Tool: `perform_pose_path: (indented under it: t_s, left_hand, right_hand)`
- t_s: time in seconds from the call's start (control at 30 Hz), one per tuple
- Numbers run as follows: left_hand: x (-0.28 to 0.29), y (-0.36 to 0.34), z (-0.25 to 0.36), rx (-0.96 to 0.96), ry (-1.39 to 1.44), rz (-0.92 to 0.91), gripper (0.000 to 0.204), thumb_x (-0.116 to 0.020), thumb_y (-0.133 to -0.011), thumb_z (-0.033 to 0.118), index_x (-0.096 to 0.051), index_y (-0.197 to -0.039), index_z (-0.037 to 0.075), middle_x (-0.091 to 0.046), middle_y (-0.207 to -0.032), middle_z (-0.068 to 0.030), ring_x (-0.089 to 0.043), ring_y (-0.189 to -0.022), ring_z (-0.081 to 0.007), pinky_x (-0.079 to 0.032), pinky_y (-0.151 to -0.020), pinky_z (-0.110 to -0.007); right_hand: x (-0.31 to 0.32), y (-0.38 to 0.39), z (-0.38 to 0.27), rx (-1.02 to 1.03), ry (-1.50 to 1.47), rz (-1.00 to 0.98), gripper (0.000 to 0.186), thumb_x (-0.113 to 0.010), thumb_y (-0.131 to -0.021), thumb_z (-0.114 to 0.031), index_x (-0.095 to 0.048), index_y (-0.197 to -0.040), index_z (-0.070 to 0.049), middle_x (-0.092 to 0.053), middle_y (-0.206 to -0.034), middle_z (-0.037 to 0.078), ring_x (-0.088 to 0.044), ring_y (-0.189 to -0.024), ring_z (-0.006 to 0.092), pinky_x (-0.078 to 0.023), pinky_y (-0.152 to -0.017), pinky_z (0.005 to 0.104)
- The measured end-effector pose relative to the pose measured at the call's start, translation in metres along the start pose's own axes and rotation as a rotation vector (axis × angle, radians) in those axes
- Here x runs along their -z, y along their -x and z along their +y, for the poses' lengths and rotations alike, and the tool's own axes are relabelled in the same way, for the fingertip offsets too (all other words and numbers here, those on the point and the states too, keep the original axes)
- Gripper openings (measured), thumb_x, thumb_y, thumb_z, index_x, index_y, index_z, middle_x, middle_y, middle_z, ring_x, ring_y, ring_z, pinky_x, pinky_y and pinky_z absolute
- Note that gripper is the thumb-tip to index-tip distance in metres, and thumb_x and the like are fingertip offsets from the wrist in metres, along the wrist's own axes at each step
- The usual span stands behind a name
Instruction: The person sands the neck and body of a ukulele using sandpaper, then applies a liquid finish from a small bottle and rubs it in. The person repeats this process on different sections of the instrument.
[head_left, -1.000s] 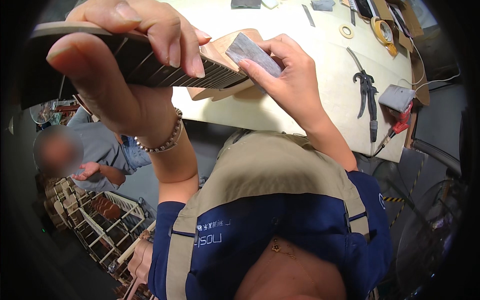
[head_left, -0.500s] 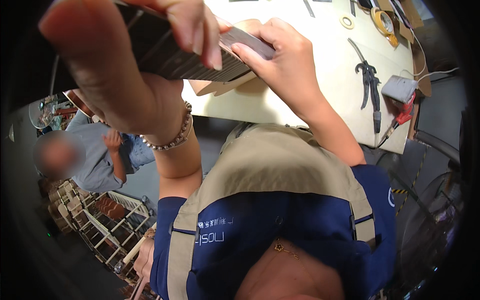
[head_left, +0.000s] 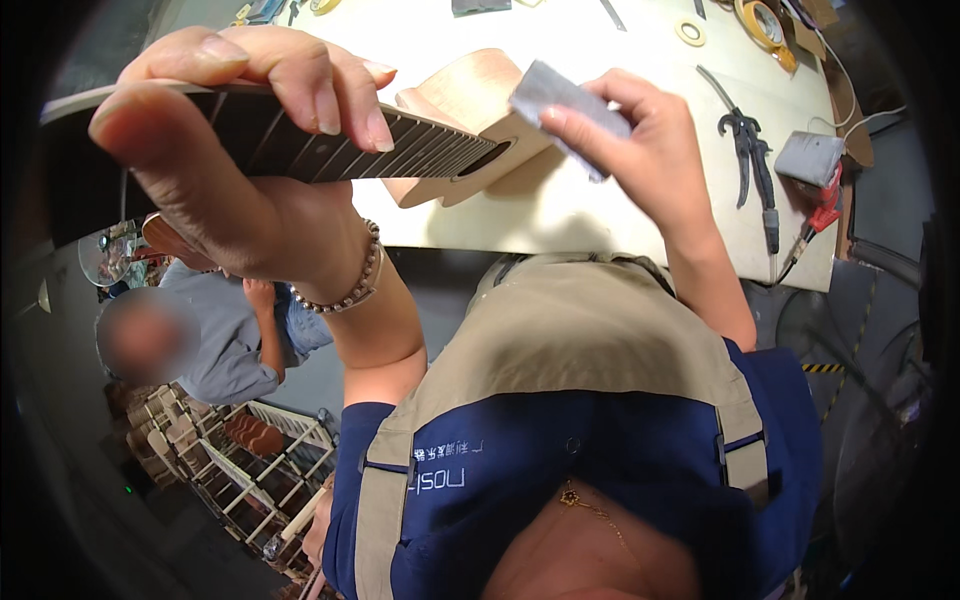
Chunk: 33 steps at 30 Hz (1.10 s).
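Observation:
An unfinished wooden guitar lies with its pale body over the table and its dark fretted neck reaching up to the left, close to the camera. My left hand is wrapped round the neck, thumb on one side and fingertips over the fretboard. Part of the dark soundhole shows where the frets end. Above the right side of the body, my right hand grips a grey sanding pad between thumb and fingers. Whether the pad touches the wood I cannot tell.
On the white table lie a black air blow gun, tape rolls and a grey box with a red connector. At the left a person in grey is near a rack of wooden parts.
My right hand and the sanding pad have moved right, away from the fretboard's end. More of the guitar body and the soundhole now show. The neck appears slightly lower.

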<state>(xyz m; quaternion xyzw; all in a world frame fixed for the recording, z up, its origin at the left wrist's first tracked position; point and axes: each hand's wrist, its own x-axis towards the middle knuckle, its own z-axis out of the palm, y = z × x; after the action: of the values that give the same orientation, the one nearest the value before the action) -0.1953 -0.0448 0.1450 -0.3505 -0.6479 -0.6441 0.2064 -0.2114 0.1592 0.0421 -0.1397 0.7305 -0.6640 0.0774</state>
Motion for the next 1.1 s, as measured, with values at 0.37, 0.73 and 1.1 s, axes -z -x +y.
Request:
perform_pose_path:
  t_s: [0.37,0.73,1.1]
  left_hand:
    - [-0.001,0.009,0.006,0.032,0.098,-0.065,0.050,-0.031,-0.096,0.049,-0.053,-0.105,0.006,-0.048,-0.067,-0.0067,-0.049,-0.049,-0.0181,-0.050,-0.064,-0.040]
    - [0.006,0.009,0.010,0.057,0.120,-0.089,0.050,-0.031,-0.096,0.050,-0.053,-0.106,0.006,-0.049,-0.070,-0.0071,-0.052,-0.054,-0.0199,-0.050,-0.068,-0.039]
    - [0.000,0.012,0.011,0.061,0.112,-0.048,0.050,-0.032,-0.094,0.052,-0.051,-0.106,0.007,-0.048,-0.070,-0.0069,-0.051,-0.053,-0.0195,-0.049,-0.067,-0.040]
  right_hand:
    - [-0.050,-0.012,-0.006,0.385,0.336,0.132,0.020,-0.071,-0.074,-0.018,-0.065,-0.088,-0.004,-0.053,-0.068,0.011,-0.052,-0.061,0.0244,-0.042,-0.056,0.0303]
    - [-0.013,0.009,-0.010,0.005,-0.099,-0.058,0.021,-0.073,-0.076,-0.015,-0.066,-0.086,0.002,-0.058,-0.067,0.003,-0.052,-0.055,0.0065,-0.040,-0.047,0.0208]
    - [-0.039,-0.006,-0.008,0.333,0.296,0.020,0.014,-0.068,-0.072,-0.014,-0.063,-0.079,-0.003,-0.060,-0.078,0.012,-0.057,-0.071,0.0302,-0.047,-0.063,0.0369]
